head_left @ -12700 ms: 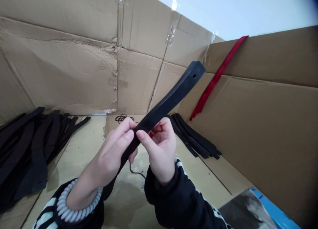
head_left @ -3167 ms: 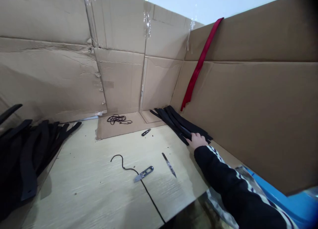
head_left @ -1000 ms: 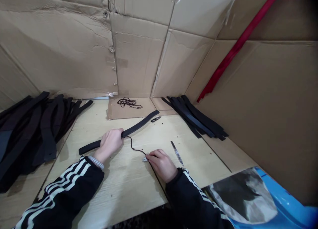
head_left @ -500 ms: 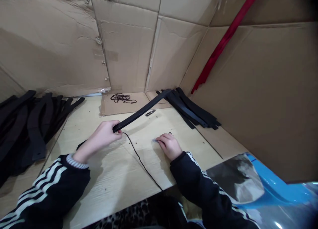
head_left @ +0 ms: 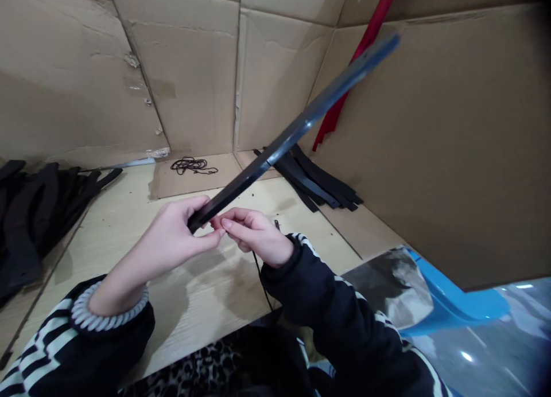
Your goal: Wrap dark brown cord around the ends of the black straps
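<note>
Left hand: one, forearm rising from the lower left, pale coiled band at the wrist; thumb and fingers closed about the lower end of a black strip.

Right hand: one, reaching in from the lower right, wrist bent inward; thumb and forefinger drawn narrow in a pinch against the left fingertips. What, if anything, sits in that pinch I cannot tell.

Edges and room: pale tabletop, its near edge running slantwise below both forearms; I note cardboard wall behind and cardboard panel at the right. Between the left pile of dark strips and the right pile of black strips I see the tabletop extend beneath the hands. Tangled cord, far side, on a flat cardboard sheet.

Held strip, position: raised above the table, slanting from the left palm up and rightward, far end blurred; from my viewpoint it crosses before the right pile and the red strip. Black cord: emerges below the right hand, down toward the near edge.
</note>
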A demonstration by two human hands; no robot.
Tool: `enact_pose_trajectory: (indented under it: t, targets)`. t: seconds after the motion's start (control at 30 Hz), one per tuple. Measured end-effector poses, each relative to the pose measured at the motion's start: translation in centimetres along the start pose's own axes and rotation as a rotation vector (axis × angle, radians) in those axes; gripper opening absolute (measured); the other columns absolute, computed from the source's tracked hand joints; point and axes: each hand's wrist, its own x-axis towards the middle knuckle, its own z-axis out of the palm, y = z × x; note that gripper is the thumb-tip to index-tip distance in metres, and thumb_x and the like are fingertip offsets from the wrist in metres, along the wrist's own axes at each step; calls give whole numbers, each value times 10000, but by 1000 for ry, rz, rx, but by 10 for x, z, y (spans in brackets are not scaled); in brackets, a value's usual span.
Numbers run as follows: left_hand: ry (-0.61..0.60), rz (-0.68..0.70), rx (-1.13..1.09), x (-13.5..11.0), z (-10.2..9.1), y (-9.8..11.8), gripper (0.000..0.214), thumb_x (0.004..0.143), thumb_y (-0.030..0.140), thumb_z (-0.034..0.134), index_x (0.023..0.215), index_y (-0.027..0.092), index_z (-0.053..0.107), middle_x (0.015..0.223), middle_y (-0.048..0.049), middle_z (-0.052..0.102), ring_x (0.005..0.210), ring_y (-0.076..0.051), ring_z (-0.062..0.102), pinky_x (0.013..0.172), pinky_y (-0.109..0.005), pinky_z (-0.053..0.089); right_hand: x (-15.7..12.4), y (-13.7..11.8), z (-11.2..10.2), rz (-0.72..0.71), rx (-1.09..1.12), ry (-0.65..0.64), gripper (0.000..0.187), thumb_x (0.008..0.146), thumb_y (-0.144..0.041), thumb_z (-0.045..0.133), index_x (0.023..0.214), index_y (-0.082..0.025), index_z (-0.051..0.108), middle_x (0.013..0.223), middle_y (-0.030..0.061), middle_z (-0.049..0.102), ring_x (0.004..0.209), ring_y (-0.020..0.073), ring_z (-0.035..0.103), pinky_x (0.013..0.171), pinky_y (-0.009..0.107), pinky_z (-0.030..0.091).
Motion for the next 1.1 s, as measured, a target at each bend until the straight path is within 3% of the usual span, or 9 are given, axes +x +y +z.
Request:
enact_pose_trajectory:
  t: [0.13, 0.27, 0.37, 0.5, 0.6, 0.73, 0.8, 0.97, 1.1]
  targets:
    - [100, 17, -22, 1, -5, 6, 59, 671, 216, 700, 653, 202, 645, 513, 56, 310, 449, -75, 296, 407, -210, 207, 4, -11, -6, -148, -133, -14, 291, 761, -389, 682, 730, -114, 591, 537, -64, 409, 477, 39, 306, 430, 197, 229]
    - [159, -12, -94, 2, -9, 8, 116, 662, 221, 720, 612, 214, 616, 515, 44, 420, 454, -81, 317, 404, -208, 223, 9, -19, -8, -187, -177, -40, 234, 742, -335, 699, 726, -115, 620, 592, -41, 507, 523, 45, 374, 486, 203, 298]
    - [203, -50, -189, 4, -13, 7, 279, 659, 257, 741, 562, 190, 487, 609, 13, 569, 498, -92, 395, 423, -201, 284, 13, -25, -5, -239, -176, -20, 141, 769, -248, 656, 730, -116, 624, 627, -32, 550, 559, 46, 435, 528, 200, 354]
    - [259, -43, -245, 4, -22, 2, 313, 669, 314, 760, 600, 181, 484, 602, 15, 528, 514, -85, 419, 427, -184, 306, 18, -38, 3, -338, -124, 28, 75, 750, -166, 666, 731, -114, 615, 670, -32, 575, 599, 35, 488, 580, 183, 406]
    - [264, -21, -374, 3, -28, -3, 282, 789, 435, 655, 695, 175, 601, 608, 9, 521, 461, -71, 348, 403, -203, 270, 21, -50, 13, -452, -123, 32, 49, 772, -121, 648, 741, -127, 610, 686, -39, 588, 636, 36, 544, 629, 176, 456]
    - [278, 76, -564, 6, -31, -4, 532, 878, 612, 417, 694, 163, 635, 657, -34, 605, 440, -88, 388, 407, -237, 300, 27, -60, 27, -544, -110, 23, 58, 786, -87, 625, 760, -132, 600, 683, -60, 598, 659, 40, 591, 688, 189, 511]
    - [288, 91, -608, 7, -31, -2, 548, 913, 553, 368, 664, 154, 651, 632, -48, 611, 422, -94, 403, 376, -233, 292, 31, -62, 34, -539, -93, 9, 62, 801, -81, 608, 766, -128, 589, 684, -66, 595, 666, 38, 598, 716, 201, 526]
    - [391, 19, -747, 10, -31, 1, 384, 911, 186, 339, 643, 154, 613, 567, -24, 544, 419, -88, 411, 344, -178, 297, 37, -58, 46, -547, -54, -11, 74, 804, -56, 594, 764, -115, 578, 680, -75, 578, 628, 18, 598, 683, 171, 536]
    - [424, -27, -766, 10, -31, 5, 370, 877, 124, 301, 611, 164, 556, 507, -6, 445, 398, -96, 359, 335, -184, 289, 41, -55, 51, -590, -55, 8, 61, 795, -57, 604, 762, -109, 601, 746, -60, 579, 644, 9, 580, 646, 139, 521]
